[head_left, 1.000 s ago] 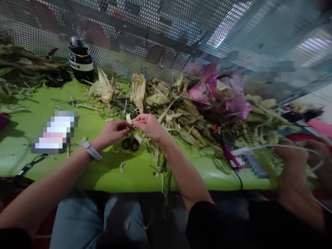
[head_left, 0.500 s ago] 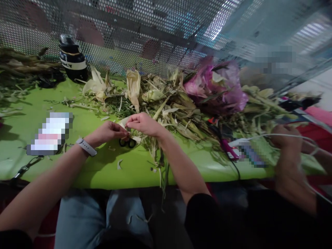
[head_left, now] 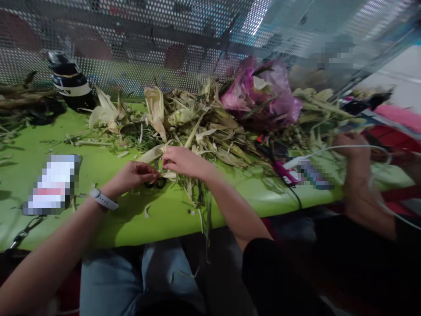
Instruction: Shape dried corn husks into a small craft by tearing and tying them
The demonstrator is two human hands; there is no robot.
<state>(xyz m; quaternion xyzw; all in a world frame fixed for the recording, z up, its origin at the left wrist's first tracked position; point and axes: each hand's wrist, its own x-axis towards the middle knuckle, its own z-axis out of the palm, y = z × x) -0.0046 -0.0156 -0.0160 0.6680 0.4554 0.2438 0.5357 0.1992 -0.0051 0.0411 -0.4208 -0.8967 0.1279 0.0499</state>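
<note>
My left hand (head_left: 138,174), with a pale watch band on the wrist, is closed, thumb and fingertips pinched together. Whatever is between those fingertips is too small to make out. Facing it, my right hand (head_left: 184,162) has its fingers bent and drawn together; its fingertips are partly hidden. A pale strip of corn husk (head_left: 149,156) reaches from the left up to the right hand's knuckles. Black-handled scissors (head_left: 158,183) lie on the green tabletop (head_left: 131,224) beneath the hands, partly covered. Another pale husk piece (head_left: 169,174) shows just under the right fingers.
Husks and leaves (head_left: 223,140) are heaped behind my hands, beside a pink plastic bag (head_left: 263,96). A dark bottle (head_left: 72,85) stands back left; a phone (head_left: 52,186) lies left. At right are a co-worker's hand (head_left: 351,145), a white cable and another phone (head_left: 315,175).
The view has shifted, so things behind my hands appear farther left. My right hand has moved slightly right of the scissors, widening the gap to the left hand. Both hands stay closed.
</note>
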